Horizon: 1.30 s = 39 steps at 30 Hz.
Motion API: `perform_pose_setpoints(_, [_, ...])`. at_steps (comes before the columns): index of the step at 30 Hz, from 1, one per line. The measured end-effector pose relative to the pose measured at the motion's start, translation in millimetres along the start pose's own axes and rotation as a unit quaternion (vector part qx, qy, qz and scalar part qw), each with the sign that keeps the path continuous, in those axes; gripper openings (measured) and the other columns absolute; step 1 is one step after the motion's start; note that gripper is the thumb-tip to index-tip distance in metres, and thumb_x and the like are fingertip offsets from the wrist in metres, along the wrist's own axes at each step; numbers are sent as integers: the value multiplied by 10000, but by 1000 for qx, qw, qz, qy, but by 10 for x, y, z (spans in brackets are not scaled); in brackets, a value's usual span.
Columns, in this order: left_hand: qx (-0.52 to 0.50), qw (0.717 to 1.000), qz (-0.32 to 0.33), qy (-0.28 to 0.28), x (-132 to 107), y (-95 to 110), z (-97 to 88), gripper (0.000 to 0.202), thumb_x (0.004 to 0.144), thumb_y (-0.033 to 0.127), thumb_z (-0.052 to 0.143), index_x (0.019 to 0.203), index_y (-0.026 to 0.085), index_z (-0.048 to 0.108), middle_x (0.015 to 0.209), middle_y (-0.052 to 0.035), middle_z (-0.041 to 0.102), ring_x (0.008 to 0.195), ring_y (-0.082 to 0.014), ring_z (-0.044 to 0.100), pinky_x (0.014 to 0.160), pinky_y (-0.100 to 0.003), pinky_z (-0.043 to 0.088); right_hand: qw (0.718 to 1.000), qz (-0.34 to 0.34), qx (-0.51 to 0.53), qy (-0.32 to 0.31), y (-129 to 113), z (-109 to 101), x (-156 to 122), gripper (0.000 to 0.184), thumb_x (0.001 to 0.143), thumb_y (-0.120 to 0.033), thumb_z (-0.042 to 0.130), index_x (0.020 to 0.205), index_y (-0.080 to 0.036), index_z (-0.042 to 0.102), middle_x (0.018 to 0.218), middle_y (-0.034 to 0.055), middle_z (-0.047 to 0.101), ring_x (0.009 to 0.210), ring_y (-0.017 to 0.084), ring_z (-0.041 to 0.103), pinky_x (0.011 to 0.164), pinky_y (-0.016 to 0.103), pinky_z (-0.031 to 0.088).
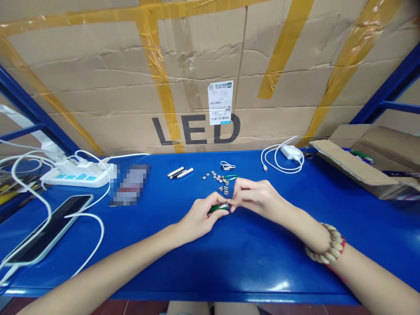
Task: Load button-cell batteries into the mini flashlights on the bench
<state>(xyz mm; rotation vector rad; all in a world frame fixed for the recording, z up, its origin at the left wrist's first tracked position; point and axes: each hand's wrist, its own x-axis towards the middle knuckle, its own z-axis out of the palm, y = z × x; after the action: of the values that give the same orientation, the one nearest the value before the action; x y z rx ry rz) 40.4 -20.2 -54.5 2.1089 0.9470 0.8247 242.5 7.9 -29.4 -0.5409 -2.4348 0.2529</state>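
Observation:
My left hand (pixel 204 215) is closed around a small green metal tube (pixel 223 206) with a pale label, like a mini flashlight or laser pointer body. Thumb and fingers of my right hand (pixel 254 195) are pinched together at the tube's right end; whatever lies between them is too small to make out. Just beyond the hands, several silver button cells (pixel 220 178) lie scattered, some in short rows. A green carabiner clip (pixel 232 177) is beside them, partly behind my right hand. Further left are silver tubes (pixel 185 173) lying side by side.
A white cord loop (pixel 227 165) lies behind the button cells. At the back right is a white charging cable (pixel 280 164); an open cardboard box (pixel 370 162) stands beyond it. On the left are a power strip (pixel 78 177), a phone (pixel 52 229) with cables and a blurred rectangle (pixel 130 185).

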Motion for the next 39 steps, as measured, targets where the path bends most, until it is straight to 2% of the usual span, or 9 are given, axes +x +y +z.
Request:
perform_pose_setpoints(6, [9, 1000, -4, 22, -24, -39, 14, 102, 859, 250, 480, 878, 161, 434, 823, -7, 635, 676, -102, 598, 566, -162, 410, 1000, 22, -1, -2, -32, 61, 9, 162, 841, -227, 543, 718, -137, 594, 681, 5, 497, 571, 61, 442, 482, 180, 272])
perform_pose_setpoints(10, [52, 998, 17, 36, -40, -64, 20, 92, 866, 248, 470, 850, 165, 433, 838, -14, 620, 715, -112, 608, 590, -170, 429, 983, 151, 101, 16, -67, 158, 23, 201, 786, -270, 601, 640, -132, 589, 683, 15, 558, 613, 79, 487, 530, 180, 331])
perform_pose_setpoints(15, [102, 987, 101, 73, -51, -93, 49, 85, 877, 200, 461, 809, 150, 476, 777, -24, 586, 767, -123, 598, 670, -190, 446, 878, 369, 304, -29, -144, 215, 85, 338, 688, -395, 656, 566, -118, 507, 494, -16, 476, 414, 63, 408, 392, 181, 313])
perform_pose_setpoints(17, [115, 985, 108, 72, -43, -75, 48, 68, 879, 184, 459, 855, 146, 511, 801, -27, 595, 743, -112, 587, 671, -189, 444, 829, 424, 361, -51, -163, 200, 106, 379, 639, -438, 680, 560, -119, 491, 457, -34, 435, 368, 60, 388, 350, 179, 314])
perform_pose_setpoints(19, [114, 985, 110, 70, -27, -46, 38, 106, 879, 163, 460, 953, 156, 535, 885, -28, 618, 800, -108, 585, 721, -187, 443, 810, 449, 373, -50, -162, 178, 116, 399, 604, -457, 699, 560, -113, 501, 470, -32, 446, 364, 58, 403, 343, 175, 327])
perform_pose_setpoints(26, [107, 989, 84, 62, 26, 9, 26, 189, 880, 156, 429, 983, 170, 586, 918, -28, 634, 835, -125, 577, 774, -213, 443, 888, 377, 261, -43, -76, 109, 97, 363, 641, -434, 693, 555, -111, 550, 477, -4, 503, 416, 59, 435, 399, 165, 312])
perform_pose_setpoints(30, [87, 993, 23, 82, 52, 22, 15, 160, 871, 185, 441, 955, 163, 575, 910, -29, 635, 797, -129, 591, 754, -212, 444, 939, 310, 147, 18, -38, 28, 97, 285, 658, -427, 693, 728, -152, 668, 644, 17, 603, 519, 81, 502, 483, 187, 369])
perform_pose_setpoints(35, [71, 994, -5, 84, 69, 34, -9, 153, 878, 197, 429, 919, 154, 570, 834, -19, 625, 707, -112, 577, 695, -194, 429, 975, 179, 119, 58, -4, 10, 85, 194, 709, -370, 680, 815, -209, 706, 783, 17, 627, 586, 76, 515, 537, 191, 383])
perform_pose_setpoints(39, [83, 995, 4, 64, 48, 32, -8, 164, 880, 197, 416, 934, 152, 564, 815, -20, 619, 714, -113, 573, 689, -191, 418, 981, 153, 89, 74, -2, 41, 72, 139, 721, -349, 676, 729, -216, 713, 735, 10, 627, 614, 77, 529, 524, 180, 354])
